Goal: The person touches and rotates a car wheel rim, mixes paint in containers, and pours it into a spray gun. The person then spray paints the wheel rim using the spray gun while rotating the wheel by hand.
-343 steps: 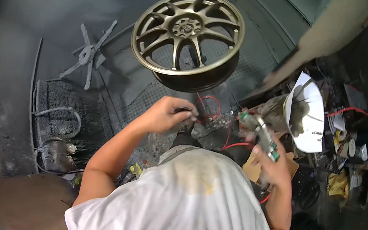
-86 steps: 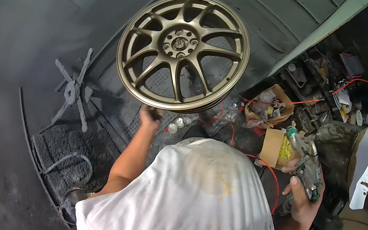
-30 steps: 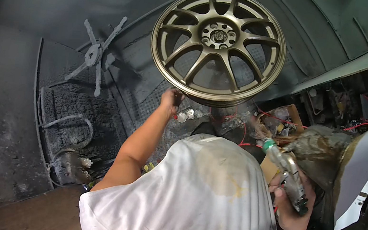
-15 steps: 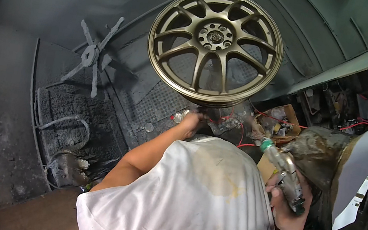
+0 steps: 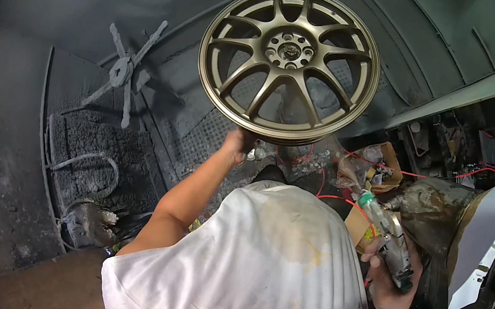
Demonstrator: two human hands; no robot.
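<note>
A bronze multi-spoke car wheel (image 5: pixel 289 52) is held up face-on at the top middle; what supports it is hidden. My left hand (image 5: pixel 236 145) reaches to the lower near edge of its rim, and its fingers disappear behind that edge. Whether they grip the rim or only touch it cannot be made out. On the right, my right hand (image 5: pixel 393 278) is closed around a metal spray gun (image 5: pixel 388 232) with a green ring near its upper end. The gun is tilted, its ringed end toward the upper left, apart from the wheel.
A paint-crusted cross-shaped stand (image 5: pixel 121 72) is at the left, above a dark fuzzy mat (image 5: pixel 93 149). A cardboard box (image 5: pixel 391 167) of odds and ends sits right of the wheel. A red hose (image 5: pixel 347 200) runs near the gun. A stained container with white sheeting (image 5: pixel 487 238) stands far right.
The wheel has turned, so its spokes sit at different angles. My left hand has moved left and up against the rim's lower edge. The spray gun has shifted slightly right.
</note>
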